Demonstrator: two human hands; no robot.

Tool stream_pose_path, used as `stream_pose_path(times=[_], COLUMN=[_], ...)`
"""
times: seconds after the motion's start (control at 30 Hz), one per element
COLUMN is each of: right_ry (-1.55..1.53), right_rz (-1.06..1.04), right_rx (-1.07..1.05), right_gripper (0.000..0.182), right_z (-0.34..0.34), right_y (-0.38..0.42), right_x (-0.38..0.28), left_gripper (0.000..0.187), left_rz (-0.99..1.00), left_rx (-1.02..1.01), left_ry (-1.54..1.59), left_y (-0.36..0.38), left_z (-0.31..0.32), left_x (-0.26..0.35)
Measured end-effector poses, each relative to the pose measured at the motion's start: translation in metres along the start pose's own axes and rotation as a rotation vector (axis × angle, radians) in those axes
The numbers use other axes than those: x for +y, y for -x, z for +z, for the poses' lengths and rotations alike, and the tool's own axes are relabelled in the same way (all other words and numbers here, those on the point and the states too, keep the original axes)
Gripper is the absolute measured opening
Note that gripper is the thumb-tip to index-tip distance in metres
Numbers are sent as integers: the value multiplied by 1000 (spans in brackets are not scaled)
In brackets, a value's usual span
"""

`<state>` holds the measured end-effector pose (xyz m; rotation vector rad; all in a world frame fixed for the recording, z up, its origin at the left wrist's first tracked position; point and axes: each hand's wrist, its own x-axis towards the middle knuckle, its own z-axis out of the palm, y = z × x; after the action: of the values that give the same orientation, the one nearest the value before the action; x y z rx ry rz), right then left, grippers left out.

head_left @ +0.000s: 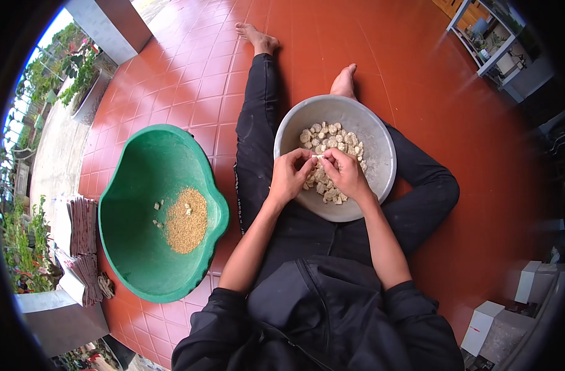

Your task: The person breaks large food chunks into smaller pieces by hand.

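A round grey basin [381, 133] rests between my legs, with many pale, dried-looking chunks [335, 137] spread over its bottom. Above them, my left hand [290, 173] and my right hand [345, 173] meet, fingertips pinched on a small whitish piece [317, 156] between them. Fingers of both hands are curled in. To the left stands a large green basin [134, 247], holding a heap of golden-brown grains [186, 226] and a few pale pieces [159, 204].
Red tiles [202, 93] cover the floor around my outstretched legs. Stacked folded sacks or papers [83, 232] lie left of the green basin. A potted plant [88, 93] stands beyond the floor's edge. White boxes [482, 324] sit at lower right, a metal rack [498, 52] at upper right.
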<state>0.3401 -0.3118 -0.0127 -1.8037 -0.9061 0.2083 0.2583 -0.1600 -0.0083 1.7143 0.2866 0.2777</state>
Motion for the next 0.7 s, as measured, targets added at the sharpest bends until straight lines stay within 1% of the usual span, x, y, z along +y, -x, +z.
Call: stream_pose_path(times=[0.1, 0.17, 0.27, 0.3, 0.33, 0.4, 0.43, 0.47, 0.53, 0.57, 0.6, 0.67, 0.7], right_ry=[12, 26, 107, 93, 99, -1, -29, -29, -266, -319, -321, -248, -177], right_rz=[-11, -93, -127, -110, -129, -28, 18, 14, 95, 130, 131, 29, 30], right_rx=[7, 53, 72, 75, 82, 143, 152, 156, 189, 147, 144, 72, 39], right_gripper=[8, 9, 11, 11, 11, 13, 13, 13, 13, 13, 13, 15, 17], right_z=[2, 5, 6, 5, 5, 7, 6, 6, 6, 4, 6, 11, 10], right_y=[0, 0, 1, 2, 0, 0, 0, -1, -2, -1, -2, -2, -1], right_x=[0, -1, -3, -5, -6, -4, 1, 7, 15, 20, 19, 18, 15], left_gripper=[14, 15, 14, 15, 15, 14, 15, 15, 16, 17, 17, 18, 18], left_rz=[40, 26, 54, 18, 46, 74, 51, 56, 36, -19, -21, 28, 16], left_rx=[23, 2, 25, 13, 37, 107, 116, 114, 194, 162, 164, 63, 24], left_ry=[-7, -62, -75, -44, -18, -39, -24, -26, 108, 142, 140, 182, 223], left_y=[1, 2, 3, 2, 1, 3, 3, 1, -2, -4, -5, -4, -2], left_z=[0, -2, 0, 0, 3, 7, 6, 5, 2, -1, -2, -1, 0], left_x=[1, 4, 2, 2, 1, 0, -1, -3, -10, -15, -16, -19, -14])
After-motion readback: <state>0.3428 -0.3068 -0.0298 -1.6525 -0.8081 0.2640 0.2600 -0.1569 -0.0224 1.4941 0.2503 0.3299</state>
